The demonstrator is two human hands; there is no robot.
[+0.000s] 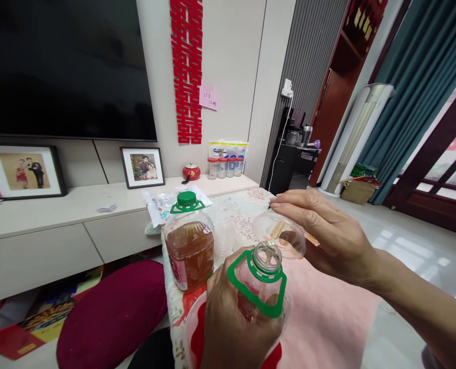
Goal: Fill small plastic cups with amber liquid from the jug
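– Open bottle (264, 279), where is it being kept?
– It is being held up near the camera, low in the middle of the view, above the pink tablecloth (328, 318). Its neck is uncapped and is being tilted a little to the right. A green handle ring (251, 287) is hanging round the neck.

– How is it being gripped?
– The left hand (231, 323) is being closed round the body from the near left side, fingers wrapped on the plastic.

– And the other hand?
– The right hand (328, 230) is being reached in from the right. A clear cup (279, 233) is being pinched at its rim by the fingertips and tipped just above the bottle's mouth. Whether the cup is touching the neck, or whether anything is being poured, cannot be told.

– What is being noted around it?
– A second bottle (189, 246) of amber liquid, shut with a green cap (186, 198), is being left upright on the table, just left of and beyond the held one. A plastic packet (160, 202) is lying behind it. A maroon cushion (112, 312) is lying on the floor, near left. Far left, a dark screen (66, 66) is being carried on the wall above a pale cabinet (39, 215), where two framed photos (142, 167), a red pot (191, 171) and a row of small jars (223, 167) are being kept.
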